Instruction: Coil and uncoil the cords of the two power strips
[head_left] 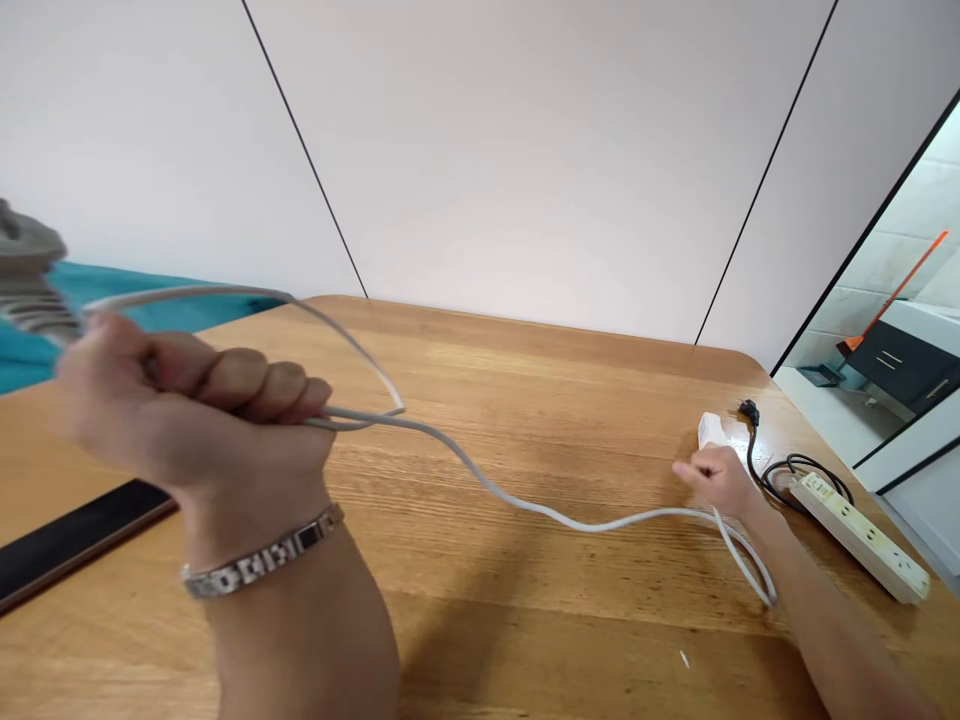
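My left hand (217,400) is raised at the left with its fingers wrapped round a white cable (465,460). A grey-white plug (30,270) juts out past the thumb side, partly out of frame. From the left fist the cable runs slackly across to the right and bends into a loop under my right forearm. My right hand (716,475) is low over the table at the right, its fingers curled round part of the same cable. Just beyond it lies a white block-shaped end (710,429), partly hidden by the hand.
On the wooden table (525,620), a white power strip (862,535) with a coiled black cord and black plug (748,410) lies at the right. A dark flat object (82,530) is at the left. White panels (525,150) stand behind the table.
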